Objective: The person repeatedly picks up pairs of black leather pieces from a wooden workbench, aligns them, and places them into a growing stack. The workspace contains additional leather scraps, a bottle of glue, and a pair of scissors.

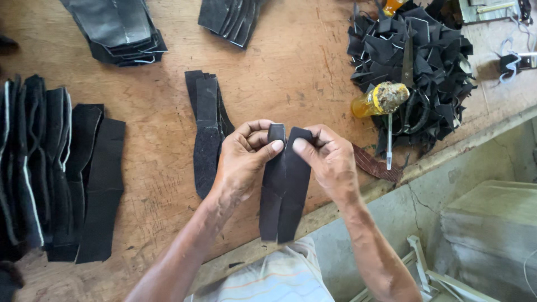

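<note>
My left hand and my right hand hold two long black leather pieces side by side over the near edge of a worn wooden table. Both thumbs press the pieces' upper ends together where their edges meet. The lower ends hang past the table edge. Just left of my left hand lies a small stack of similar black cut strips, flat on the wood.
Rows of black strips cover the left side. More stacks lie at the back, with another stack beside them. A heap of black scraps sits at right, with an amber glue bottle, a white brush handle and a brown piece.
</note>
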Available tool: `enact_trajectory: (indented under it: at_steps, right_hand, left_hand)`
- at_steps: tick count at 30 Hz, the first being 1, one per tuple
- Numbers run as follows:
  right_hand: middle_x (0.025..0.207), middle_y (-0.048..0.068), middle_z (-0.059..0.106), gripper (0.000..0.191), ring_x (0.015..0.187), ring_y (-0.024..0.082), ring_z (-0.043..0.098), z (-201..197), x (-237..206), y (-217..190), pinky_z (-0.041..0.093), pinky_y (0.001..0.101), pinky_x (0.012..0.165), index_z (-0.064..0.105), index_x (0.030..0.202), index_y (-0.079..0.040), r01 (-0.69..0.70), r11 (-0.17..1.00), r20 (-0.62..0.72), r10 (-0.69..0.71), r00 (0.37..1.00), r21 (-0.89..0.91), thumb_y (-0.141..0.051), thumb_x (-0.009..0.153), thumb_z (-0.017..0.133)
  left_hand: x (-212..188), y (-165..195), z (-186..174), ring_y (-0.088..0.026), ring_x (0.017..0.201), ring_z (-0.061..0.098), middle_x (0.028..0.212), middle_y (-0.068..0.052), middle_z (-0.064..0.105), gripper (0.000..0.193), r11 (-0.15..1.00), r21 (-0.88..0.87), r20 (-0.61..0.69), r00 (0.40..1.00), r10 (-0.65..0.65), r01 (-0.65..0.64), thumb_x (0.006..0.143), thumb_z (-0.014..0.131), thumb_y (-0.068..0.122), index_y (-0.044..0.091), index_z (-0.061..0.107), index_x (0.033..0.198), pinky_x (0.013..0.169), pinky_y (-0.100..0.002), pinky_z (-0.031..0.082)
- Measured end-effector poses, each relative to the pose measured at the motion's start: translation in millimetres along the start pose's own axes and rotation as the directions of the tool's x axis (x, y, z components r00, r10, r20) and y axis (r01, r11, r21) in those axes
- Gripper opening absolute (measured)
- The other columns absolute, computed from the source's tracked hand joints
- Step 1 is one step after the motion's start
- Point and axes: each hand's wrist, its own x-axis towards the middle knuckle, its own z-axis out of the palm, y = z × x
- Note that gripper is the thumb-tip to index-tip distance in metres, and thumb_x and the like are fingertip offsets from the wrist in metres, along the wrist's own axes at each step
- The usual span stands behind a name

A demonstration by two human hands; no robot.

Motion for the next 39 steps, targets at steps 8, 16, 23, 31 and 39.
enact_trajectory:
  at_steps: [8,16,23,31,39]
  right_hand:
    - [0.098,0.006,0.073,0.023,0.086,0.007,0.067,5.2,-5.2,4.2,0.057,0.0209,0.077,0.069,0.112,0.006,0.012,1.0,-0.1,-0.01,0.995,0.023,-0.001,0.092,0.076]
    - [0.097,0.006,0.074,0.024,0.085,0.006,0.068,4.4,-5.7,4.3,0.058,0.0198,0.076,0.069,0.113,0.005,0.028,0.998,-0.104,-0.034,0.994,-0.058,-0.003,0.092,0.077]
    - [0.095,0.007,0.074,0.024,0.083,0.007,0.068,1.5,-5.6,5.2,0.058,0.0206,0.073,0.069,0.111,0.006,-0.008,0.999,-0.084,0.005,0.996,-0.034,-0.003,0.091,0.076]
    - [0.093,0.005,0.075,0.024,0.081,0.007,0.069,-10.8,-0.6,7.2,0.059,0.0198,0.074,0.071,0.11,0.005,-0.125,0.988,-0.001,0.125,0.992,-0.091,-0.004,0.088,0.077]
    - [0.091,0.002,0.074,0.018,0.08,0.004,0.066,-23.9,5.6,2.1,0.056,0.0193,0.071,0.073,0.106,0.004,-0.159,0.985,0.083,0.165,0.983,-0.074,-0.006,0.092,0.075]
  left_hand:
    - [0.5,-1.9,-4.5,-0.01,0.089,0.069,0.099,-0.007,0.076,0.042,0.986,0.163,0.057,0.998,0.032,-0.041,0.088,0.073,-0.007,-0.006,0.06,0.128,0.082,-0.025,0.059]
    - [0.8,-0.2,-4.6,-0.008,0.09,0.068,0.099,-0.006,0.075,0.044,0.95,0.305,0.081,0.996,0.047,-0.069,0.087,0.075,-0.006,-0.006,0.061,0.129,0.083,-0.023,0.059]
    - [-1.0,4.8,-0.4,-0.008,0.09,0.07,0.099,-0.007,0.076,0.043,0.925,0.376,0.07,0.997,0.024,-0.048,0.086,0.076,-0.003,-0.005,0.063,0.127,0.083,-0.024,0.06]
    - [-2.0,11.7,4.8,-0.009,0.092,0.071,0.102,-0.008,0.077,0.046,0.867,0.496,0.079,0.997,0.007,-0.046,0.084,0.078,-0.002,-0.003,0.061,0.127,0.083,-0.023,0.06]
    - [0.0,12.1,9.1,-0.011,0.086,0.07,0.097,-0.011,0.078,0.049,0.923,0.384,0.036,0.999,0.004,-0.017,0.086,0.077,-0.001,-0.003,0.058,0.131,0.077,-0.025,0.057]
